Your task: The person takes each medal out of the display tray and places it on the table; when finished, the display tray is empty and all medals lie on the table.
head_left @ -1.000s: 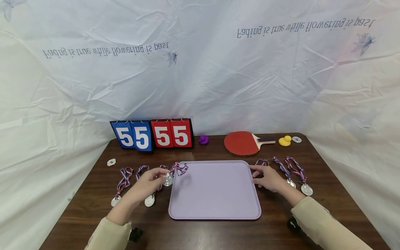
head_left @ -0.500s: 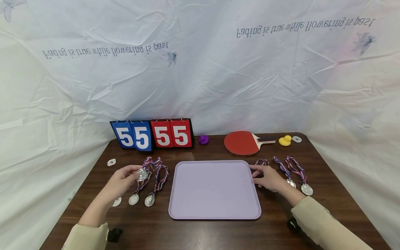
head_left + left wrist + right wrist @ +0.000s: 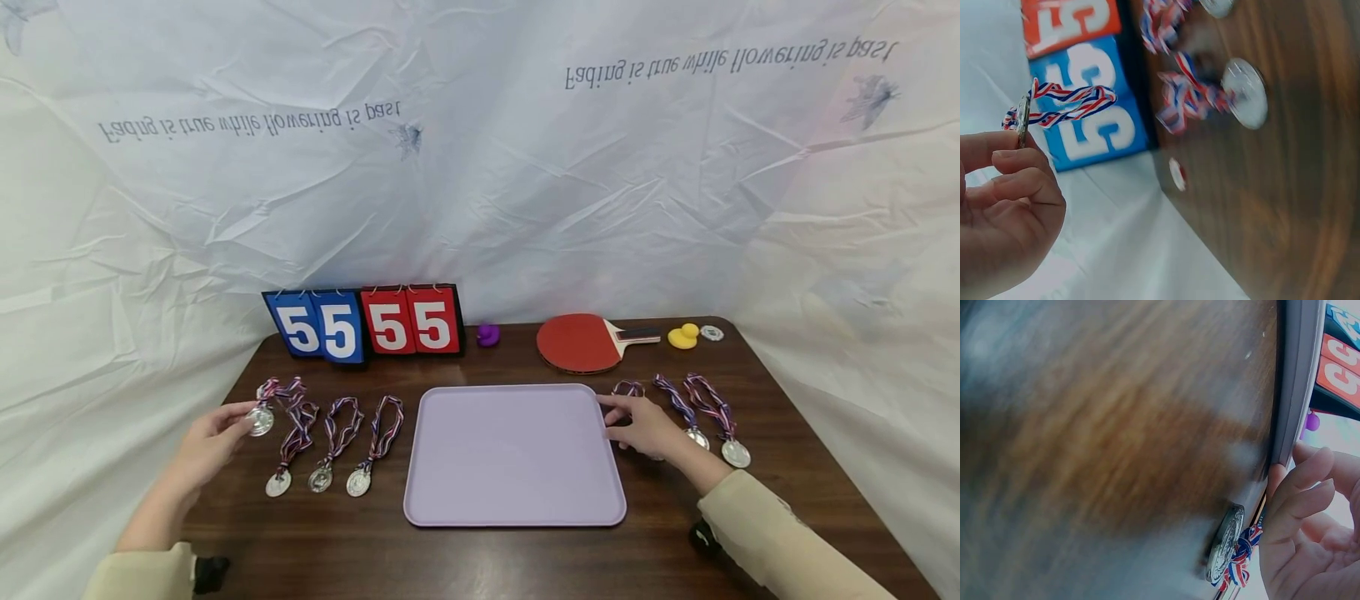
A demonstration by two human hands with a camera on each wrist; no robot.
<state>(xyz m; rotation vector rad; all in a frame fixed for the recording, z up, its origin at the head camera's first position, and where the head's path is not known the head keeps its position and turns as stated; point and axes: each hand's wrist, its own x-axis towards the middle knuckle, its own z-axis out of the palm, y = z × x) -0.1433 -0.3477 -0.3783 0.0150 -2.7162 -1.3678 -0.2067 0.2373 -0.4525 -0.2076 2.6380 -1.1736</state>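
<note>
My left hand [image 3: 204, 446] pinches a silver medal [image 3: 261, 420] by its disc, above the table at the far left. Its red, white and blue ribbon [image 3: 1075, 103] dangles from it, seen against the scoreboard in the left wrist view. Several other medals lie on the table, with one medal [image 3: 278, 482] closest to this hand. At the lilac tray [image 3: 517, 454], my right hand [image 3: 643, 427] touches the right rim with its fingertips. Partly hidden behind that hand lies a medal [image 3: 1227, 542] with its ribbon. Further right are a medal [image 3: 696, 438] and another medal [image 3: 736, 453].
Along the back stand a flip scoreboard [image 3: 363, 325], a purple duck [image 3: 488, 335], a red table-tennis bat [image 3: 581, 343] and a yellow duck [image 3: 682, 336]. A round chip [image 3: 712, 333] lies beside the yellow duck. White sheeting [image 3: 480, 167] surrounds the table [image 3: 517, 562].
From beside the tray's left edge, my left hand has carried the medal leftward past the other medals to the far left. My right hand has stayed at the tray's rim.
</note>
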